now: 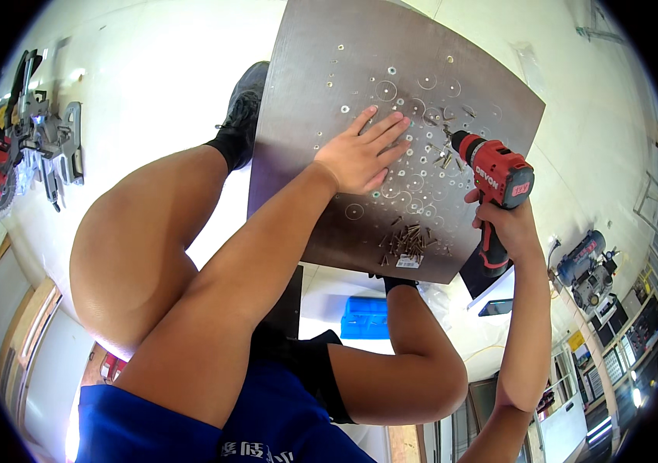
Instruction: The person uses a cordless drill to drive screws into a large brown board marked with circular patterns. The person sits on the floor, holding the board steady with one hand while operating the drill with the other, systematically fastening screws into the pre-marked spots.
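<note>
Left hand (360, 154) flat on board (306, 92), fingers (387, 127) spread.

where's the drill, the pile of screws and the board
drill (501, 179), head view, on its red body
pile of screws (408, 241), head view, middle of the heap
board (306, 85), head view, bare upper left part

Single head-worn fisheye view, looking steeply down from above the grey board (391, 131); close range, board upper centre; knees and forearms enter below it; edges curve towards the rim.
</note>
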Motion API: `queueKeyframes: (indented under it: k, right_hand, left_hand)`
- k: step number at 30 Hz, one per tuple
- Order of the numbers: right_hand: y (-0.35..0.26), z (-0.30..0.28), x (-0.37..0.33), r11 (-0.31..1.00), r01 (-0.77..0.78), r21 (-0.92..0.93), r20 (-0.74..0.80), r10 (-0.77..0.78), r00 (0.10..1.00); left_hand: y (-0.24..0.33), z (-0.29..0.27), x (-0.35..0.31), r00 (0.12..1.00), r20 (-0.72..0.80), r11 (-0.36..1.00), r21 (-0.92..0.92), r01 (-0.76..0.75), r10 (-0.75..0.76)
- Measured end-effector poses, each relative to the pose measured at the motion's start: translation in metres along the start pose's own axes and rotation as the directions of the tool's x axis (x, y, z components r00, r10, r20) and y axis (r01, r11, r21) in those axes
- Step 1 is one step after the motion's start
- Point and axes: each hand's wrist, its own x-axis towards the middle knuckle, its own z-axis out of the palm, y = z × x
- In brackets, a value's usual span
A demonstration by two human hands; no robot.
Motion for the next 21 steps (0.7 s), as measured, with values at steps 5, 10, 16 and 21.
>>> queueKeyframes:
  k: [5,10,16,21]
  right_hand:
    - [0.003,-0.001,0.005,1.0,-0.015,-0.018,-0.004,0.015,1.0]
    - [0.001,-0.003,0.006,0.999,-0.024,-0.028,0.009,0.024,1.0]
    - [-0.016,-0.001,0.007,0.985,-0.057,-0.16,-0.013,0.056,0.998]
    - [-0.004,-0.012,0.009,0.997,-0.047,-0.064,0.017,0.048,0.999]
  left_hand:
    - [0.001,-0.001,-0.001,1.0,-0.003,1.0,0.001,0.006,-0.006]
    - [0.001,-0.001,-0.001,1.0,-0.01,1.0,0.005,0.006,-0.006]
    - [0.0,0.0,-0.002,1.0,-0.023,1.0,-0.004,0.007,-0.007]
    - [0.0,0.003,-0.001,0.999,-0.042,1.0,-0.022,-0.005,0.004]
